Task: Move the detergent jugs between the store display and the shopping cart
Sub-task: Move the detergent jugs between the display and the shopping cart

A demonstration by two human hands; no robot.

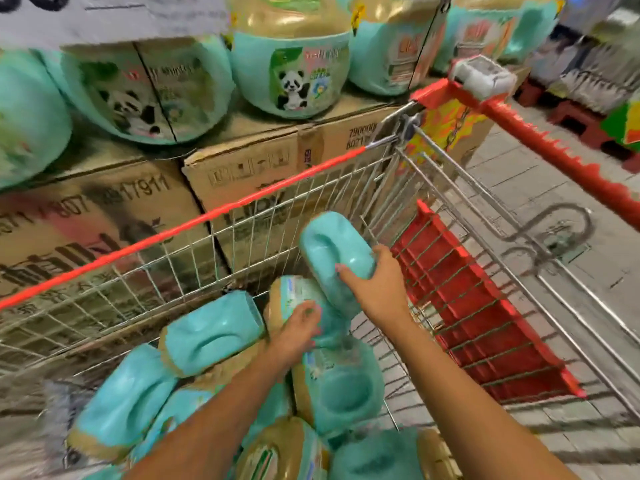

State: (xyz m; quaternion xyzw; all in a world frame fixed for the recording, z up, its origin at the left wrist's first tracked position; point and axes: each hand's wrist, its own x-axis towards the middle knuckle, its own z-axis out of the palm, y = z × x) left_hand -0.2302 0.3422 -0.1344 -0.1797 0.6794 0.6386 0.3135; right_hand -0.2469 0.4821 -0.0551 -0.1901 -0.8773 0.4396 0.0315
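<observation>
The job looks partway through: several teal jugs [211, 332] lie on their sides in the shopping cart [194, 223], and more stand on the store display [291, 74]. One detergent jug [332, 244], teal with a dished base, hangs tilted, base up, just above the pile. The right hand [379, 289] curls round its base end and the left hand [299, 329] grips lower down. I cannot tell whether it is going in or coming out.

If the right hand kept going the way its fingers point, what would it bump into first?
The right hand grips the tipped jug, so that comes first. Past it, probably the cart's wire side, though depth is hard to judge.
</observation>
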